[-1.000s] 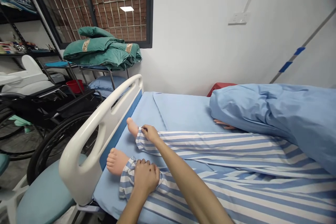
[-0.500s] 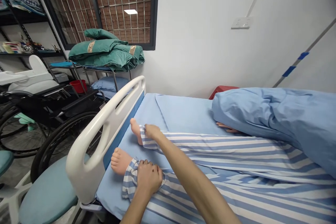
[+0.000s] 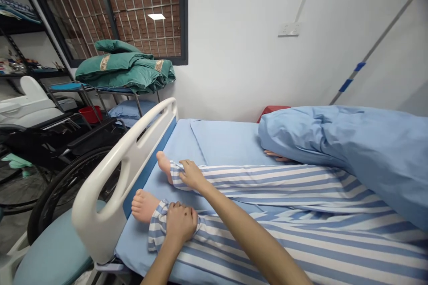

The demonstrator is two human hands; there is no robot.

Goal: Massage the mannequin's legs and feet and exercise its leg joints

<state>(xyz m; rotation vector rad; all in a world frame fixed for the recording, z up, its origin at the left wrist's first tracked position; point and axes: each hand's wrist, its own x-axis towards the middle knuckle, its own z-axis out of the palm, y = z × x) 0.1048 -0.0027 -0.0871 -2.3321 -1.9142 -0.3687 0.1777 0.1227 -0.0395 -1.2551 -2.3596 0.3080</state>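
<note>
A manikin lies on a hospital bed, dressed in blue-and-white striped pyjama trousers (image 3: 284, 187). My left hand (image 3: 180, 222) is closed over the cuff of the nearer trouser leg, just above the bare near foot (image 3: 143, 205). The far trouser cuff (image 3: 177, 176) is pinched in the fingers of my right hand (image 3: 192, 175), beside the bare far foot (image 3: 163, 165). A blue blanket (image 3: 351, 151) covers the upper body, with only a manikin hand (image 3: 277, 156) showing below its edge.
A white bed rail (image 3: 90, 227) runs along the near side of the blue sheet (image 3: 220, 142). Beyond it stand a black wheelchair (image 3: 67, 187) and a blue cushioned seat (image 3: 50, 254). Folded green quilts (image 3: 123, 69) lie on a metal rack by the window.
My right hand has closed more fully on the far cuff, compared with the fingertip hold half a second ago. The view has swung slightly. My left hand stays on the near cuff.
</note>
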